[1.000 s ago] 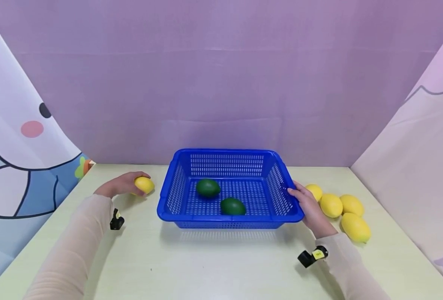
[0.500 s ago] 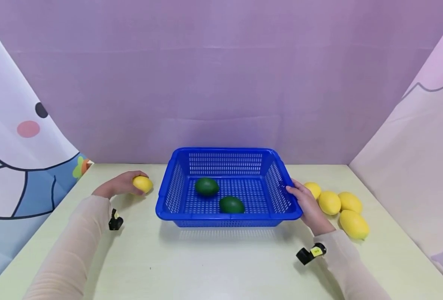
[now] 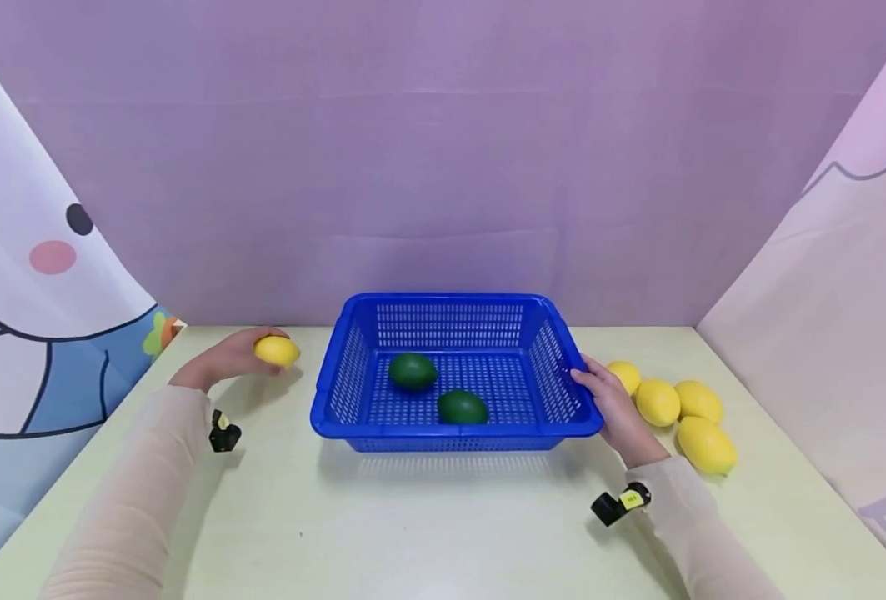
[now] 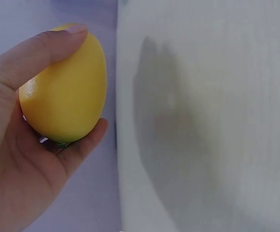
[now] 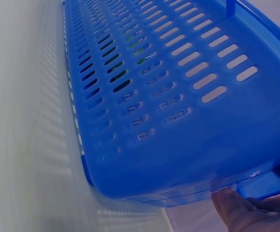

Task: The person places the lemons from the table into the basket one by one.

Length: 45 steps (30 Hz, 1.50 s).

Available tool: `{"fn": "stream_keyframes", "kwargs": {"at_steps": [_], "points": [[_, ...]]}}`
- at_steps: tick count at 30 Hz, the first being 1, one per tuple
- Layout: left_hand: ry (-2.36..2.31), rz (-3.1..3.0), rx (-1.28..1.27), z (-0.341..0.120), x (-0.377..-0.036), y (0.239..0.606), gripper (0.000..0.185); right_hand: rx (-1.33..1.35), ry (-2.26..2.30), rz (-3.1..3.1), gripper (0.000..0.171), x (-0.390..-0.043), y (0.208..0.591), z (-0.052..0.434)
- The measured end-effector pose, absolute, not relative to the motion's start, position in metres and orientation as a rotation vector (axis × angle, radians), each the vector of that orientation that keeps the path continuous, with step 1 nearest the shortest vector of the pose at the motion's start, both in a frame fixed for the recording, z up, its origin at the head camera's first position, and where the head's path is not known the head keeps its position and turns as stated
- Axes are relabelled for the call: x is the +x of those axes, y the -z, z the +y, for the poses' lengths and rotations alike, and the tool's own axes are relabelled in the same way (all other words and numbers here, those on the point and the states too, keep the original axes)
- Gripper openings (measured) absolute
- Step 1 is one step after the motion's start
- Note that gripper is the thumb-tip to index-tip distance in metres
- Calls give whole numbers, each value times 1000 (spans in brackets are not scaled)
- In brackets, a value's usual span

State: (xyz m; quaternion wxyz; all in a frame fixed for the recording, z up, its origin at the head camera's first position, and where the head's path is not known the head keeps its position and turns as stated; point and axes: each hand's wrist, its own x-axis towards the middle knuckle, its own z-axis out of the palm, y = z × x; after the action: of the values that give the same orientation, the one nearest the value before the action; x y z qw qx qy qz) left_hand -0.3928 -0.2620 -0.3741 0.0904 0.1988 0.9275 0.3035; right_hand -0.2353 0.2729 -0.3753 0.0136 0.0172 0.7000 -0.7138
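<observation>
My left hand (image 3: 242,354) holds a yellow lemon (image 3: 277,352) between thumb and fingers, just above the table at the left. In the left wrist view the lemon (image 4: 69,92) has a small green tip, and a shadow falls on the tabletop beside it. A blue slotted plastic basket (image 3: 453,432) stands in the middle, with two dark green oval fruits (image 3: 412,372) on its bottom. My right hand (image 3: 623,417) grips the basket's right rim. Up close in the right wrist view, the thumb (image 5: 231,205) lies against the basket wall (image 5: 188,154); the other fingers are partly hidden.
Several more lemons (image 3: 658,403) lie grouped on the table right beside my right hand. The pale table (image 3: 412,533) ends at a purple cloth backdrop (image 3: 443,167). Printed cloths (image 3: 45,250) hang on both sides.
My left hand has raised the lemon off the table and shifted it slightly left. The right hand stays on the basket rim, and the fruits in the basket lie as before.
</observation>
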Motion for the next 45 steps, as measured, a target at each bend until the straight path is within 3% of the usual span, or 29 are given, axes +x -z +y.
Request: {"fn": "stream_keyframes", "kwargs": {"at_steps": [21,45], "points": [[-918,2808,742,-240,-381,324,58,76,2194,2196,58,-238,378,274],[-1017,2641,1028,-180,-354,285,54,64,2190,2195,58,-237,377,274]]}}
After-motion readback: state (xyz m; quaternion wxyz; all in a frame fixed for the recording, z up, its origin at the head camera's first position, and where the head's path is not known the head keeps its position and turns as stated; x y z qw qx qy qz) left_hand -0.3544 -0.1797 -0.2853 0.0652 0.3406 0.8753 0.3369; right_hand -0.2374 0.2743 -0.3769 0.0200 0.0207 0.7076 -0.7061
